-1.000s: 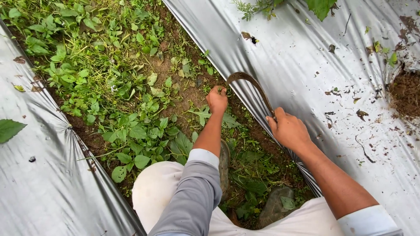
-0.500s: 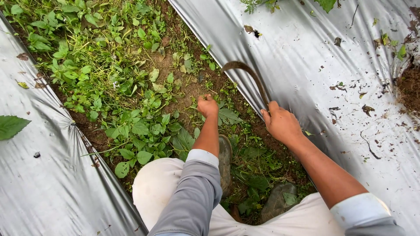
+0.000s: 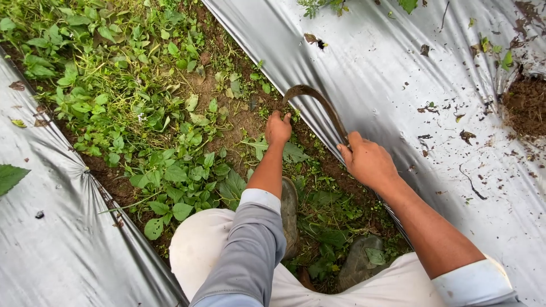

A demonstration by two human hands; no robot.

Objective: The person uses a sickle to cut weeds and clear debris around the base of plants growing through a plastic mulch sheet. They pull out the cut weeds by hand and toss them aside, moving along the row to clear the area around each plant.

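1. Your right hand (image 3: 369, 162) is wrapped tight round the handle of a curved sickle (image 3: 318, 105); blade arcs fwd over the furrow, next to the silver mulch sheet (image 3: 398, 74).
2. Your left hand (image 3: 278, 128), fingers pinched shut on low weeds (image 3: 259, 145) just under the blade tip.
3. Boot (image 3: 289, 210) sits below your left forearm.

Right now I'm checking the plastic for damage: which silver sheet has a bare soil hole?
The right-hand silver sheet: an open soil hole shows at its far edge; the left sheet shows none.
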